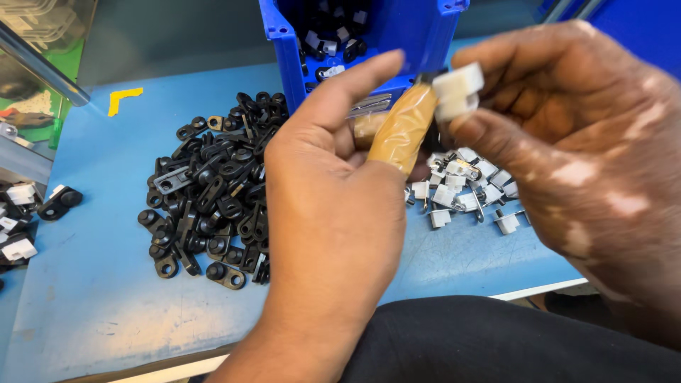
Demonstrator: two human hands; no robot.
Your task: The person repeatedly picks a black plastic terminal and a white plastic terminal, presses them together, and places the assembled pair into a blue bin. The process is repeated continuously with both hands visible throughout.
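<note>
Hands meet above the bench (85,284): right hand (567,142) pinches a white clip (457,91) in a narrow grip; left hand (333,191), one finger taped, touches it. Black parts (209,191) lie left.

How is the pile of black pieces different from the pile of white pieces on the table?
The black pieces make a big, thick heap left of the left hand; the white pieces make a much smaller, looser cluster under the right hand. The black pieces are flat with round holes; the white pieces are blocky with metal bits. Both piles lie on the blue table.
</note>
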